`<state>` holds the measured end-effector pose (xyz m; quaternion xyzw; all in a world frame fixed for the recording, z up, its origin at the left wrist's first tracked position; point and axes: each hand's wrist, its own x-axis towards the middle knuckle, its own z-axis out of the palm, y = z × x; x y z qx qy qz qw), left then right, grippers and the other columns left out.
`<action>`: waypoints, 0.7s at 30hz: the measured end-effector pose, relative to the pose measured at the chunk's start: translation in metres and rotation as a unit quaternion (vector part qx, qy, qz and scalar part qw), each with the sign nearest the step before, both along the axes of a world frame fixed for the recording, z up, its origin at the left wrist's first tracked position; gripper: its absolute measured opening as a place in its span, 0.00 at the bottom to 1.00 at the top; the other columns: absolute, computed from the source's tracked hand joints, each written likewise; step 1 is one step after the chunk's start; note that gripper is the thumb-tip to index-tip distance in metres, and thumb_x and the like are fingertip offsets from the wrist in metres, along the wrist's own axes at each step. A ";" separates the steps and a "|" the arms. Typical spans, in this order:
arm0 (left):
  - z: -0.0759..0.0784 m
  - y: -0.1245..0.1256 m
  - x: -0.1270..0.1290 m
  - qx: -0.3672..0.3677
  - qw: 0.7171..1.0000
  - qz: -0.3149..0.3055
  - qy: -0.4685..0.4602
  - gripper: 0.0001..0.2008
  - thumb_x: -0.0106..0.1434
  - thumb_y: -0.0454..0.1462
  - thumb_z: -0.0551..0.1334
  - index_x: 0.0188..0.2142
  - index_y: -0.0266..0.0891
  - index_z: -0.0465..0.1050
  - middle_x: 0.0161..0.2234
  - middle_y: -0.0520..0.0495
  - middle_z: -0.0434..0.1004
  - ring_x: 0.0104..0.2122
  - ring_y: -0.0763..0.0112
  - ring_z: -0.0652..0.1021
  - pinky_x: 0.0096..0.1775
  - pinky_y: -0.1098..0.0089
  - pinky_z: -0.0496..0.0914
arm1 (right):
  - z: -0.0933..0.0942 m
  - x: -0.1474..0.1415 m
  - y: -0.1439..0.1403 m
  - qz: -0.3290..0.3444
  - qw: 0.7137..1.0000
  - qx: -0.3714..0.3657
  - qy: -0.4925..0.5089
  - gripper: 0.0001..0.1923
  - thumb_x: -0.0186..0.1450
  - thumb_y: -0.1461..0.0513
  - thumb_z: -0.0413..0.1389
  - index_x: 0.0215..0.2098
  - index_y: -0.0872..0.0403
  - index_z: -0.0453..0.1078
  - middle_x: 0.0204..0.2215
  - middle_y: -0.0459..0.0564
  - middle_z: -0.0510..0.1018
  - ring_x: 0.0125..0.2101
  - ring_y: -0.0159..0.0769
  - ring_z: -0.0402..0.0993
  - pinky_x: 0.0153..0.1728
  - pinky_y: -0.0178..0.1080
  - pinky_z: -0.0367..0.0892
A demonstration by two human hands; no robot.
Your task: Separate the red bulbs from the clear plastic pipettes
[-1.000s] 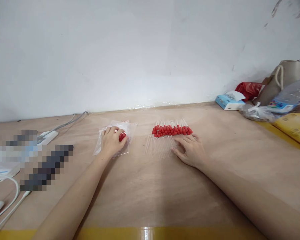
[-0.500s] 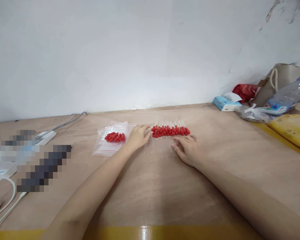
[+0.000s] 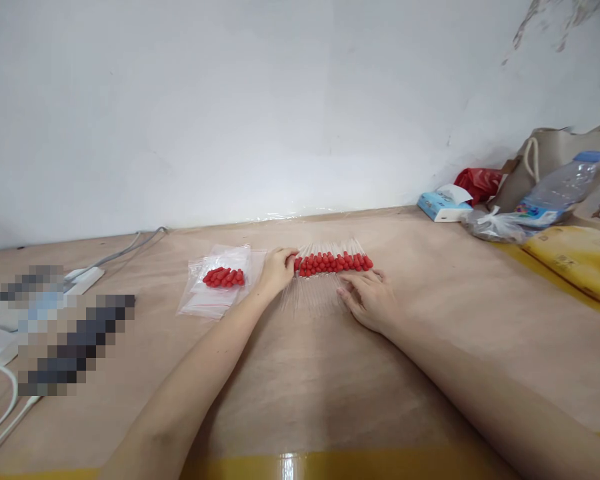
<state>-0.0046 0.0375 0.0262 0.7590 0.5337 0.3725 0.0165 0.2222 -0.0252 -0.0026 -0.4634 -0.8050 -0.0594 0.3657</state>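
Observation:
A tight row of thin clear droppers with red bulbs [image 3: 333, 264] lies on the table, their slender stems pointing both away from me and towards me. At the row's left end my left hand [image 3: 276, 272] has its fingers closed on the red bulb of a dropper [image 3: 297, 264]. Below the right half of the row rests my right hand [image 3: 371, 298], fingers loosely bent and apart, fingertips beside the red bulbs and clear stems. More red bulbs [image 3: 223, 277] lie in a cluster on clear plastic zip bags [image 3: 200, 303], left of my left hand.
A blue tissue pack [image 3: 443, 208], a knotted clear bag [image 3: 497, 225], a plastic bottle [image 3: 560, 190] and a yellow packet [image 3: 583, 263] crowd the right side. A white power strip [image 3: 87, 280], cables and blurred items lie at left. A white wall [image 3: 230, 120] stands behind.
The fingers of my left hand have closed on the red bulb at the row's left end. My right hand stays beside the row. The view has shifted slightly.

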 end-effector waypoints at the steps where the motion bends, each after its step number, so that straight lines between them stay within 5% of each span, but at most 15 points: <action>1: 0.000 -0.003 -0.002 0.008 1.000 0.013 -0.013 0.12 0.59 0.30 0.52 0.39 0.35 0.73 0.36 0.42 0.75 0.37 0.67 0.75 0.41 0.65 0.70 | 0.000 0.000 0.000 0.000 1.000 -0.001 0.002 0.14 0.64 0.56 0.48 0.41 0.53 0.68 0.28 0.47 0.77 0.35 0.35 0.71 0.49 0.44 0.50; 4: 0.001 -0.020 -0.010 0.034 0.996 0.023 -0.080 0.12 0.61 0.32 0.51 0.42 0.34 0.69 0.39 0.42 0.74 0.38 0.68 0.76 0.41 0.67 0.71 | -0.002 0.001 0.001 -0.005 1.000 0.011 0.011 0.13 0.64 0.56 0.47 0.42 0.53 0.68 0.32 0.49 0.76 0.37 0.36 0.70 0.48 0.44 0.52; 7: -0.002 -0.051 -0.018 0.043 0.986 -0.038 -0.156 0.13 0.61 0.33 0.53 0.45 0.36 0.66 0.41 0.43 0.73 0.39 0.70 0.76 0.41 0.68 0.71 | -0.002 0.000 0.002 -0.018 0.997 0.064 0.046 0.21 0.62 0.55 0.48 0.51 0.54 0.62 0.45 0.56 0.71 0.46 0.40 0.66 0.48 0.44 0.56; 12: -0.015 -0.096 -0.024 0.005 0.986 -0.135 -0.100 0.13 0.61 0.32 0.54 0.46 0.39 0.66 0.42 0.45 0.73 0.41 0.70 0.74 0.45 0.67 0.70 | 0.006 -0.002 -0.006 0.050 0.991 0.127 0.007 0.32 0.58 0.52 0.53 0.58 0.53 0.54 0.54 0.56 0.62 0.53 0.44 0.58 0.53 0.48 0.51; 17: -0.023 -0.104 -0.021 0.002 0.982 -0.184 -0.045 0.14 0.61 0.32 0.54 0.47 0.41 0.65 0.41 0.46 0.74 0.42 0.70 0.74 0.45 0.66 0.69 | 0.012 -0.009 -0.015 0.137 0.978 0.142 -0.063 0.20 0.62 0.57 0.52 0.52 0.49 0.62 0.42 0.48 0.74 0.48 0.38 0.63 0.55 0.49 0.45; 21: -0.021 -0.105 -0.017 0.009 0.972 -0.231 -0.035 0.14 0.62 0.31 0.53 0.47 0.42 0.66 0.40 0.46 0.74 0.41 0.71 0.74 0.43 0.68 0.69 | 0.011 -0.017 -0.015 0.144 0.975 0.152 -0.073 0.11 0.63 0.61 0.50 0.43 0.50 0.69 0.27 0.45 0.76 0.35 0.32 0.67 0.54 0.50 0.44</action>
